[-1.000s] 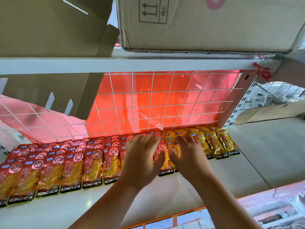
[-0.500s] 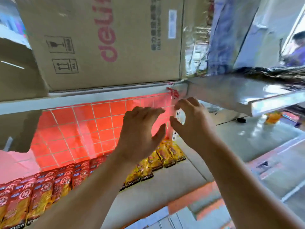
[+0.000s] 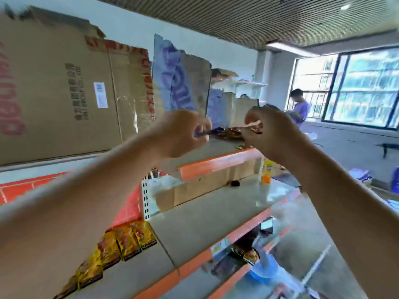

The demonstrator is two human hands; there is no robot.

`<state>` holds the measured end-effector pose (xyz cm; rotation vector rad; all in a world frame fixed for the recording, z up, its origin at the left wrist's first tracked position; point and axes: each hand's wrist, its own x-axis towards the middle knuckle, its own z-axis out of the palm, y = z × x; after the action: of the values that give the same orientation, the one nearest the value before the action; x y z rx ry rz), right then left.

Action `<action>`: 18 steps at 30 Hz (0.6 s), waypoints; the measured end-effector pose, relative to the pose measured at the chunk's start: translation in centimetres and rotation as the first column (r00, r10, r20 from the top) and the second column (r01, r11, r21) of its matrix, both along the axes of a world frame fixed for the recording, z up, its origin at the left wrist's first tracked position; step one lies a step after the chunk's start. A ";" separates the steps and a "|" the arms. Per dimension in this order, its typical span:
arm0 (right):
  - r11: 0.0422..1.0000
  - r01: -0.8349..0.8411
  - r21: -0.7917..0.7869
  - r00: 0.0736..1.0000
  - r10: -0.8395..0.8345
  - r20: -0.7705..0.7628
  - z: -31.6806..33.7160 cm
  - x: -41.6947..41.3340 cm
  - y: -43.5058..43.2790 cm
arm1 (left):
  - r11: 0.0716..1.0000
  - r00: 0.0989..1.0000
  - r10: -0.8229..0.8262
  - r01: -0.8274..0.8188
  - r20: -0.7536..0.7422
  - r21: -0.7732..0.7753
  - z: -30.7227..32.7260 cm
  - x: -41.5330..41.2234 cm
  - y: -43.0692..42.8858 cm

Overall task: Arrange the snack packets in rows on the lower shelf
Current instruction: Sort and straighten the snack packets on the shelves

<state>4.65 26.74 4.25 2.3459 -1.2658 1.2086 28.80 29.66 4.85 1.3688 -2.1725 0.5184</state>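
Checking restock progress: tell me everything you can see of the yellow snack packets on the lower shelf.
The yellow snack packets are glossy pouches printed red and yellow, with a dark band along the near edge. They lie flat on the pale lower shelf, side by side, in a row from beside the white perforated upright leftward until the left forearm hides it. Blur hides the lettering. No hand touches them: the left hand and right hand hold other packets higher up.
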 end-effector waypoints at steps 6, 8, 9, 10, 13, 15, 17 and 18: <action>0.995 0.087 0.052 0.995 -0.083 -0.063 2.0 -6.0 -1.9 | 0.989 1.000 0.021 -0.021 0.006 0.144 2.3 -4.9 -4.8; 0.991 0.105 0.079 0.992 -0.099 -0.078 2.0 -6.8 -3.4 | 0.982 1.000 0.016 -0.016 0.002 0.188 2.4 -6.0 -6.5; 0.990 0.110 0.088 0.991 -0.102 -0.089 1.9 -7.0 -4.2 | 0.979 1.000 0.014 -0.014 0.003 0.201 2.3 -6.4 -7.4; 0.988 0.117 0.099 0.989 -0.107 -0.099 1.9 -7.1 -5.3 | 0.977 1.000 0.007 -0.008 0.004 0.214 2.2 -6.8 -8.4; 0.983 0.127 0.129 0.986 -0.112 -0.122 1.7 -6.9 -8.7 | 0.966 1.000 -0.002 0.002 0.002 0.257 1.4 -7.4 -12.3; 0.979 0.137 0.152 0.983 -0.115 -0.144 1.5 -6.6 -10.5 | 0.952 1.000 0.001 0.000 -0.005 0.307 1.1 -7.8 -14.7; 0.980 0.128 0.154 0.983 -0.105 -0.154 1.6 -6.1 -13.2 | 0.935 1.000 0.014 -0.007 -0.019 0.354 1.2 -8.1 -17.6; 0.979 0.127 0.157 0.982 -0.101 -0.160 1.7 -6.0 -14.5 | 0.924 0.999 0.021 -0.009 -0.029 0.382 1.2 -8.2 -19.2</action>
<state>-1.30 12.24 5.98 2.3877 -1.4768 0.9030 20.57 10.43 6.06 1.5791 -2.3201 0.0714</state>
